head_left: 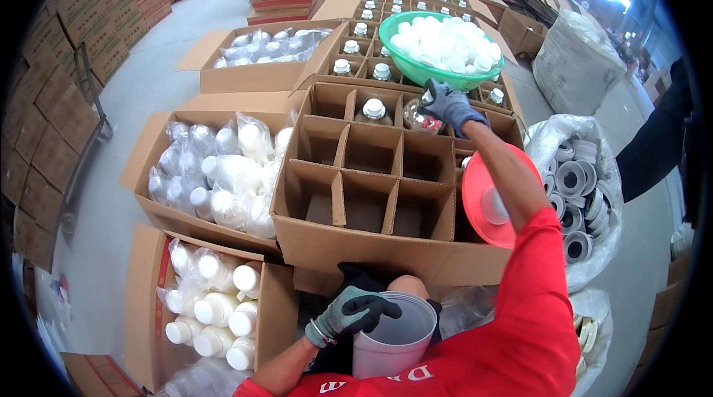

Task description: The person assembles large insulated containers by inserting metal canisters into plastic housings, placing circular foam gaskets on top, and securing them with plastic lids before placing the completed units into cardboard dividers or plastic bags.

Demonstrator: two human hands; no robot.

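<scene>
Gloved in grey, my right hand (451, 107) is closed round the neck of a clear bottle (421, 121), which sits in a far-row cell of the divided cardboard box (386, 252). Another bottle with a white cap (373, 109) stands in the cell to its left. My left hand (347, 315), in a grey-green glove with dark fingers, is over the left rim of a grey tub (394, 352). Its fingers are bent together; whatever they hold, if anything, is hidden. Under my right forearm lies a red round dish (496, 220), partly covering the box's right cells.
A green basin (438, 79) of white caps rests on boxes of capped bottles beyond. To the left are cartons of bagged clear bottles (200, 152) and white bottles (215, 308). A plastic sack of grey rings (572, 178) stands right. Cartons (104, 11) are stacked far left.
</scene>
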